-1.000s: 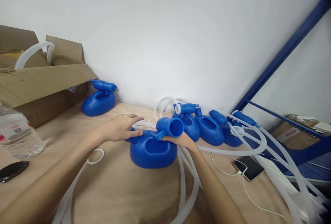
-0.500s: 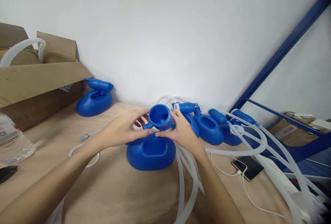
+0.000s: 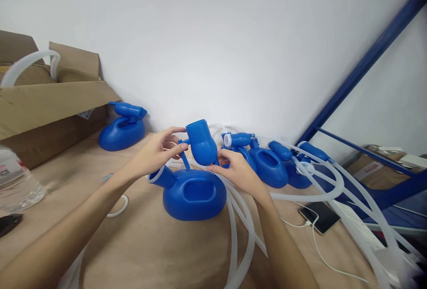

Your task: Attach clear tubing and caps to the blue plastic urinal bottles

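Holding blue cup (image 3: 202,144) apart from wall (image 3: 213,58)

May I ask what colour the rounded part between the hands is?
Blue; the rounded part shows best in the head view.

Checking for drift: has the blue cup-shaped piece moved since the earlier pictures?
Yes. Against the cardboard box, the blue cup-shaped piece has shifted up and left in view, now opening upward.
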Available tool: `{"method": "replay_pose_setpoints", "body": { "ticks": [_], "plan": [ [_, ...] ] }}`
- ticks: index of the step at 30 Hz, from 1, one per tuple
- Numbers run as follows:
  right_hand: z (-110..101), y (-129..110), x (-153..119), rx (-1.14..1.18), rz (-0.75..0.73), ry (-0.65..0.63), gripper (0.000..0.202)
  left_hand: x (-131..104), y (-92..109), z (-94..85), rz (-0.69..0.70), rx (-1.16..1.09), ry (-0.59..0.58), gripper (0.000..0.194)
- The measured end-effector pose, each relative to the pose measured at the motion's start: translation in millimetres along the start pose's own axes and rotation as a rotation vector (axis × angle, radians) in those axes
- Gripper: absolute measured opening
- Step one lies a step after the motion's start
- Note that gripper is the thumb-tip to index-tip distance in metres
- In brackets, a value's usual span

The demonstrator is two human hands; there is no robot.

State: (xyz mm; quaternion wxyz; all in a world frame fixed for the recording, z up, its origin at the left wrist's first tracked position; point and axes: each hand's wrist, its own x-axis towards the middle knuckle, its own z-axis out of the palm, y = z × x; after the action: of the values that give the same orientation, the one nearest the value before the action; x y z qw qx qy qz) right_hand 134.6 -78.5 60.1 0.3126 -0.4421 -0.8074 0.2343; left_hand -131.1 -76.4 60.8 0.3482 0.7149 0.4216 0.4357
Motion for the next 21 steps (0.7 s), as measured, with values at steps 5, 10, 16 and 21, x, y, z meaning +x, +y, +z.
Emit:
{"method": "replay_pose_setpoints", "body": {
  "ticks": [5,10,16,21],
  "plan": [
    [-3.5,-4.1,-2.9,-0.017,0.022,0.039,0.035,3.2,-2.4,6.7,-0.021,0.003,0.028,0.065],
    [-1.8,-1.2,-2.7,-0.132,0.041,0.089,0.036,6.6,-13.8,9.3,-0.005,0.153,0.019,0.066],
    [8.4,0.0,1.6,-0.319,0.147,0.097,0.041,0.1,-18.4,-17.6,0.013,0.593,-0.471,0.094],
    [11.7,-3.5,1.7,-0.369,0.197,0.042,0.046,-4.5,-10.3,-37.8,-0.168,0.738,-0.751,0.102]
  ]
}}
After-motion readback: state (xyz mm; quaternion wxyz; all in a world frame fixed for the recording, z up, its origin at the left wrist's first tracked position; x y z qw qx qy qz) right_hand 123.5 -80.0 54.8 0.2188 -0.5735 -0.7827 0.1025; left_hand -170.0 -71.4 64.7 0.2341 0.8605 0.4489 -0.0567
